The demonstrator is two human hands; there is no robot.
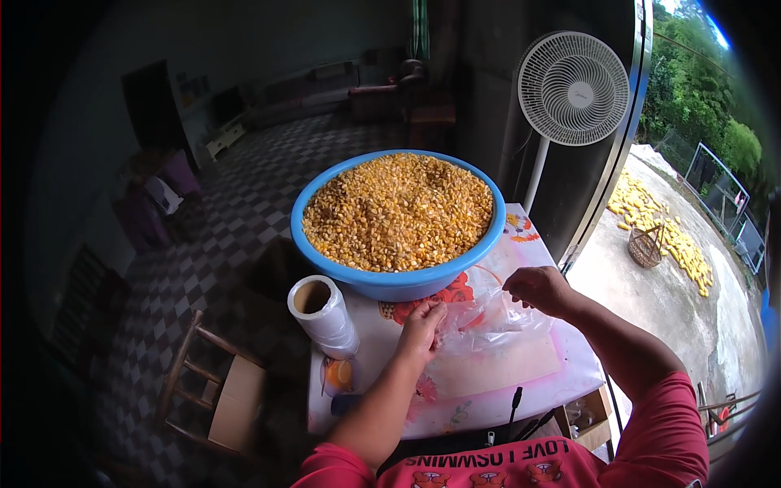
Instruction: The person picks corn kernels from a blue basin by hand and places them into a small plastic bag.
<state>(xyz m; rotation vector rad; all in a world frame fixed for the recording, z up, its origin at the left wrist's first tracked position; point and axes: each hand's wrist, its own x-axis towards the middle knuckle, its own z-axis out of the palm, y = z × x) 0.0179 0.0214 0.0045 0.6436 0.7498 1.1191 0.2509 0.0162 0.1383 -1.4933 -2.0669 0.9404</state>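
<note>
A big blue basin [390,281] heaped with yellow corn kernels [399,211] stands at the far side of a small table [488,382] with a flowery cloth. In front of it lies a clear plastic bag [488,313]. My left hand [421,328] pinches the bag's left edge, and my right hand [535,289] pinches its upper right edge, holding the mouth apart. A roll of clear plastic bags [324,315] lies on the table's left corner, beside my left hand.
A white standing fan [573,89] is behind the table to the right. A wooden chair with a cardboard box [224,398] is at the lower left. Outside on the right, corn cobs [659,228] and a woven basket [644,246] lie on concrete. A black cable [514,403] hangs off the table's near edge.
</note>
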